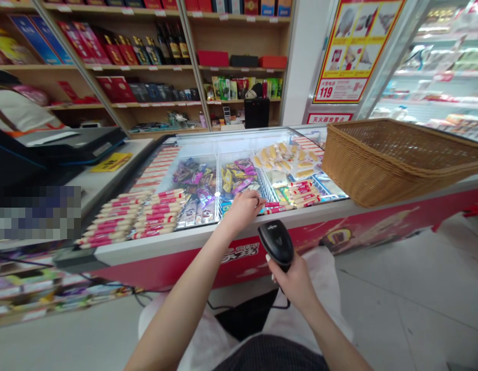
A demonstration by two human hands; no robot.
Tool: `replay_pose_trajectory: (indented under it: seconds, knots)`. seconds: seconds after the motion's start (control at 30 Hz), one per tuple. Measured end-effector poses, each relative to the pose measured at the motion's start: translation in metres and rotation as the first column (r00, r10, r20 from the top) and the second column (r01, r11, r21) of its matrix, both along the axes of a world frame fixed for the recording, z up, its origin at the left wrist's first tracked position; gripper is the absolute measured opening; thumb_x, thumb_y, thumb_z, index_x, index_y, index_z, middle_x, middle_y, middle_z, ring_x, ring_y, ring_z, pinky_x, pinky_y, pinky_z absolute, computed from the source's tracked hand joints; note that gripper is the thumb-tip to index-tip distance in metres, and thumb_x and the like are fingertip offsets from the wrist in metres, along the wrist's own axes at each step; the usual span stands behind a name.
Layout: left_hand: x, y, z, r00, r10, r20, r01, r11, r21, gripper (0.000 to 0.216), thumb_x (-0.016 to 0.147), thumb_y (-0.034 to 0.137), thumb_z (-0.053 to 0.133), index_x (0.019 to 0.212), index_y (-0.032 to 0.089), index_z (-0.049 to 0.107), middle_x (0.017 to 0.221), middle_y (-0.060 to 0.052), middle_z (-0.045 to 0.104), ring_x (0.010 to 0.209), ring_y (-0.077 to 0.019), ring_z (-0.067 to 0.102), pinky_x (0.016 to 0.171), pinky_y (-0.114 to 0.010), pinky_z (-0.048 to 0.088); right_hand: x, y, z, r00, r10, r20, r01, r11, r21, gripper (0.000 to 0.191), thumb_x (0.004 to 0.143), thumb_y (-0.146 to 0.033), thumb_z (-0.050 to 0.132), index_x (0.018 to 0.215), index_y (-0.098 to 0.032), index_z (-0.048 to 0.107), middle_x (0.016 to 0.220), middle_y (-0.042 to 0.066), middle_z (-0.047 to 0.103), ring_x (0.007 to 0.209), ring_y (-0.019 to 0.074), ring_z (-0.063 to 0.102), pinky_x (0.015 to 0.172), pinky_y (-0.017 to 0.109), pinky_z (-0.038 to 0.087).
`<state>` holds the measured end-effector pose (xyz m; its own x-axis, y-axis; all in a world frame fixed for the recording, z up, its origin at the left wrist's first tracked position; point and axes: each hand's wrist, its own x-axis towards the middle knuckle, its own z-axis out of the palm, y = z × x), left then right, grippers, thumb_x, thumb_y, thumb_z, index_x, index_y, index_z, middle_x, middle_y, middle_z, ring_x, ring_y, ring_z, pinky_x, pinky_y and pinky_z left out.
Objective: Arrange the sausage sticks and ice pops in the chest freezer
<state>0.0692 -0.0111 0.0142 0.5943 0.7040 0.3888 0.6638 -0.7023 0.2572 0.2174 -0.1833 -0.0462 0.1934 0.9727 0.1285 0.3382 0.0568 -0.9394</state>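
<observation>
My right hand is wrapped round the handle of a black barcode scanner, held above my lap with its head toward the freezer. My left hand, with a ring on one finger, reaches over the freezer's front edge. Its fingers are curled together at the left end of a red-wrapped sausage on the glass lid; the fingertips are partly hidden. More wrapped sausages lie in a stack just to the right. Two long rows of similar sausages lie on the glass to the left.
A wicker basket stands on the freezer's right end. Under the glass of the chest freezer are colourful packets; pale yellow packed items lie farther back. A counter with a yellow card is at left. Shelves stand behind.
</observation>
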Motion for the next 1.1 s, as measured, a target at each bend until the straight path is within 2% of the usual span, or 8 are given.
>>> replay_pose_trajectory:
  seconds: [0.23,0.4,0.53,0.73,1.1]
  knots:
    - [-0.017,-0.005,-0.004,0.996,-0.003,0.084,0.005,1.000,-0.028,0.024,0.096,0.017,0.051,0.101,0.011,0.075,0.103,-0.014,0.067,0.099,-0.0256,0.065,0.094,-0.040,0.050,-0.005,0.001,0.005,1.000,0.014,0.010,-0.014,1.000,0.006,0.024,0.083,-0.041,0.067,0.085,-0.017,0.068,0.057,0.008,0.071,0.058,0.0281,0.073,0.049,0.029,0.053]
    - [-0.047,-0.014,0.001,0.979,0.049,0.196,-0.032,0.996,-0.084,0.028,0.100,0.020,0.045,0.111,0.013,0.070,0.106,-0.013,0.066,0.101,-0.0232,0.066,0.093,-0.036,0.051,-0.009,0.004,0.010,1.000,0.024,0.005,-0.024,0.999,0.023,0.024,0.083,-0.041,0.067,0.083,-0.017,0.070,0.056,0.008,0.071,0.059,0.0285,0.074,0.050,0.028,0.053]
    - [-0.064,-0.023,0.002,0.964,0.091,0.249,-0.062,0.991,-0.122,0.026,0.102,0.024,0.045,0.108,0.016,0.069,0.100,-0.010,0.069,0.096,-0.0220,0.067,0.089,-0.034,0.051,-0.016,0.008,0.014,0.999,0.043,0.005,-0.044,0.998,0.042,0.024,0.082,-0.040,0.068,0.085,-0.017,0.071,0.057,0.008,0.071,0.061,0.0285,0.074,0.052,0.028,0.054]
    - [-0.062,-0.028,-0.006,0.943,0.120,0.309,-0.088,0.989,-0.118,0.030,0.102,0.025,0.044,0.085,0.017,0.068,0.099,-0.010,0.069,0.095,-0.0212,0.066,0.091,-0.032,0.050,-0.019,0.014,0.015,0.999,0.032,0.010,-0.033,0.998,0.048,0.027,0.082,-0.042,0.068,0.089,-0.016,0.071,0.058,0.009,0.072,0.061,0.0285,0.074,0.052,0.029,0.054]
    - [-0.061,-0.029,-0.007,0.935,0.121,0.334,-0.096,0.991,-0.091,0.030,0.102,0.026,0.043,0.095,0.017,0.071,0.103,-0.010,0.069,0.096,-0.0211,0.066,0.092,-0.033,0.049,-0.016,0.011,0.015,1.000,0.010,0.021,-0.011,0.999,0.034,0.030,0.083,-0.045,0.067,0.087,-0.016,0.072,0.055,0.009,0.071,0.059,0.0287,0.074,0.051,0.029,0.054]
